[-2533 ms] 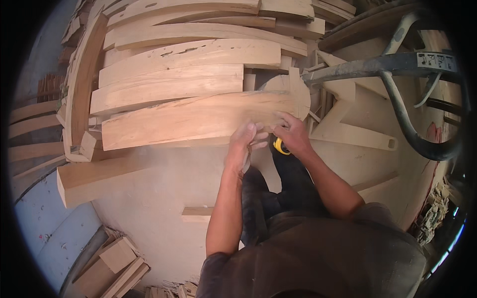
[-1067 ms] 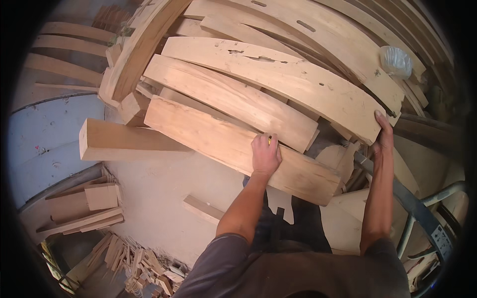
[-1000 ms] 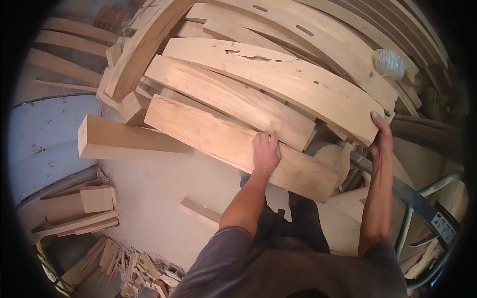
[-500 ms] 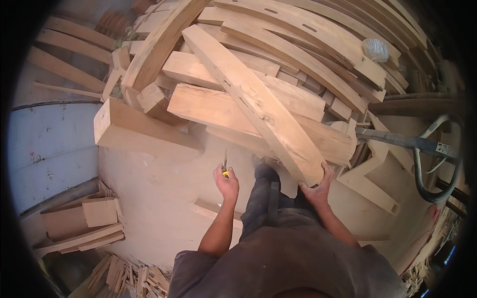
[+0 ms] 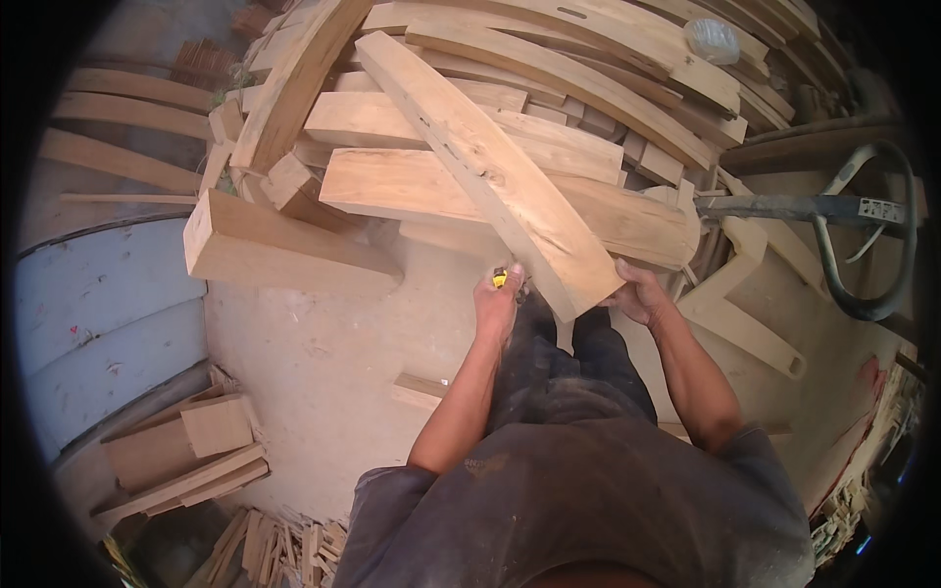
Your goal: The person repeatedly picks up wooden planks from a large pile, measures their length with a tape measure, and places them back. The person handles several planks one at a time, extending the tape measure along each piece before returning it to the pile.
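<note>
Curved beam (image 5: 520,201), pale wood with a dark knot mid-face, lay slantwise over the timber stack. Far end pointed to the stack's far left; near end jutted past the stack's near edge, toward the person. Below it, two planks were crossed: a nearer plank (image 5: 387,183) and a farther plank (image 5: 368,120). Whether the beam bore on both could not be told.

Right hand (image 5: 642,294) at the beam's near end, fingers closed around its right corner. Left hand (image 5: 496,306) just left of the beam's near part, fingers curled tight on a yellow-and-black tool (image 5: 501,279); the tool's tip could not be made out, nor whether the hand touched the wood.

Left of the stack's near edge: thick block (image 5: 279,247), square end facing left. Right of it: grey metal handle (image 5: 765,206), with an angled board (image 5: 740,318) on the floor (image 5: 323,363) nearer the person. Small offcut (image 5: 420,391) on the floor, left of the person's legs. Clear plastic bundle (image 5: 713,41) near the stack's far right corner.
</note>
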`<state>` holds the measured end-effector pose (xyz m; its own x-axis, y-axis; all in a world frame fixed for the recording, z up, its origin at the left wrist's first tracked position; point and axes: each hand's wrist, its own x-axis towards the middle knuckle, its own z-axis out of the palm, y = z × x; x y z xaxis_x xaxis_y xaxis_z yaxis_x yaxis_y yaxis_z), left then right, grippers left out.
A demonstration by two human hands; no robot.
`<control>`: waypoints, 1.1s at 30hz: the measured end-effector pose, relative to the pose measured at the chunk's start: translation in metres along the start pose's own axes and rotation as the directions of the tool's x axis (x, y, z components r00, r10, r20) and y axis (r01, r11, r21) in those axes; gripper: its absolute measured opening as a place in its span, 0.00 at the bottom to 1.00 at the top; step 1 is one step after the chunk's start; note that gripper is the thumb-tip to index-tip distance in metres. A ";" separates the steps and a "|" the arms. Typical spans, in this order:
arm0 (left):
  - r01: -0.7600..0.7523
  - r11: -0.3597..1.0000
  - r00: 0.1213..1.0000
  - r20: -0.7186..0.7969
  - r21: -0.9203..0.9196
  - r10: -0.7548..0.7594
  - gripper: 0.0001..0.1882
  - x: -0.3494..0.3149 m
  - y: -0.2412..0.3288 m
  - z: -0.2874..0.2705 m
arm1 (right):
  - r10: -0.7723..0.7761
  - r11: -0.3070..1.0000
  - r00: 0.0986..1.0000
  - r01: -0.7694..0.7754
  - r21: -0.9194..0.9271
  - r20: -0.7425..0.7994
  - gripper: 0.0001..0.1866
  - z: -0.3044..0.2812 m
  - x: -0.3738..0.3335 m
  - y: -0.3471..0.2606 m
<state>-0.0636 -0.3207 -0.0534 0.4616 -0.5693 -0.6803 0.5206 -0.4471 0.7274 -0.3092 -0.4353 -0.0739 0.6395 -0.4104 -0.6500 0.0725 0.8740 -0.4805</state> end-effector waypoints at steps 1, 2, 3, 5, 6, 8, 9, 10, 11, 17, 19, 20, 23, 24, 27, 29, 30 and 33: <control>-0.033 0.999 0.999 -0.012 0.038 0.034 0.25 -0.003 0.003 0.017 | 0.072 0.994 0.996 -0.077 0.082 0.061 0.45 -0.002 0.005 0.001; -0.065 0.994 0.998 -0.019 0.084 0.067 0.24 -0.006 0.006 0.030 | 0.076 0.994 0.994 -0.081 0.076 0.074 0.45 -0.003 0.008 0.001; -0.095 0.987 0.995 -0.026 0.129 0.099 0.23 -0.007 0.005 0.041 | 0.080 0.994 0.993 -0.087 0.069 0.088 0.44 -0.004 0.010 0.000; -0.150 0.963 0.982 -0.076 0.223 0.170 0.19 -0.011 0.002 0.052 | 0.099 0.993 0.990 -0.105 0.054 0.106 0.44 0.000 0.006 -0.003; -0.153 0.950 0.981 -0.075 0.272 0.179 0.19 -0.012 0.004 0.050 | 0.114 0.992 0.987 -0.120 0.040 0.116 0.44 0.005 0.006 -0.004; -0.137 0.928 0.979 -0.096 0.347 0.181 0.20 -0.014 0.014 0.052 | 0.127 0.991 0.986 -0.130 0.023 0.111 0.44 0.015 0.005 -0.005; -0.143 0.908 0.972 -0.116 0.395 0.203 0.20 -0.016 0.020 0.053 | 0.117 0.993 0.986 -0.116 -0.016 0.117 0.45 0.021 0.006 -0.009; -0.137 0.886 0.965 -0.143 0.443 0.220 0.21 -0.022 0.026 0.051 | 0.116 0.993 0.985 -0.110 -0.052 0.124 0.46 0.027 0.005 -0.008; -0.132 0.862 0.959 -0.158 0.489 0.236 0.21 -0.028 0.038 0.052 | 0.108 0.991 0.986 -0.098 -0.087 0.124 0.47 0.033 0.004 -0.009; 0.010 0.977 0.972 -0.232 0.214 0.041 0.30 -0.036 0.027 -0.015 | -0.215 0.445 0.971 0.003 -0.896 -0.104 0.54 0.104 -0.014 0.000; 0.080 0.966 0.951 -0.311 0.245 0.000 0.32 -0.040 0.015 -0.037 | -0.231 0.341 0.971 0.020 -0.940 -0.064 0.56 0.123 -0.028 0.004; 0.072 0.987 0.946 -0.324 0.144 -0.021 0.33 -0.045 0.009 -0.045 | -0.270 0.317 0.962 0.058 -0.947 -0.032 0.56 0.125 -0.028 0.013; 0.042 0.979 0.900 -0.433 0.199 0.049 0.18 -0.041 -0.020 -0.076 | -0.263 0.360 0.965 0.091 -0.929 -0.007 0.56 0.121 -0.006 0.058; 0.061 0.982 0.906 -0.423 0.181 0.022 0.23 -0.041 -0.030 -0.087 | -0.218 0.403 0.976 0.068 -0.913 -0.023 0.56 0.111 0.007 0.076; 0.041 0.977 0.922 -0.386 0.208 0.043 0.32 -0.040 -0.033 -0.110 | -0.040 0.590 0.998 -0.019 -0.807 -0.053 0.55 0.091 0.025 0.095; -0.033 0.959 0.904 -0.401 0.282 0.149 0.31 -0.047 -0.035 -0.114 | 0.123 0.749 0.992 -0.120 -0.652 -0.041 0.55 0.093 0.026 0.099; -0.055 0.949 0.898 -0.399 0.311 0.183 0.30 -0.050 -0.035 -0.120 | 0.208 0.826 0.978 -0.187 -0.532 -0.020 0.55 0.095 0.025 0.102; -0.130 0.911 0.880 -0.378 0.390 0.287 0.29 -0.054 -0.027 -0.131 | 0.225 0.955 0.964 -0.190 -0.227 0.139 0.54 0.110 0.030 0.105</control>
<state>-0.0080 -0.1877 -0.0480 0.8273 -0.3686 -0.4240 0.1343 -0.6031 0.7863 -0.1980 -0.3275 -0.0787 0.7391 -0.1633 -0.6535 -0.2261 0.8537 -0.4690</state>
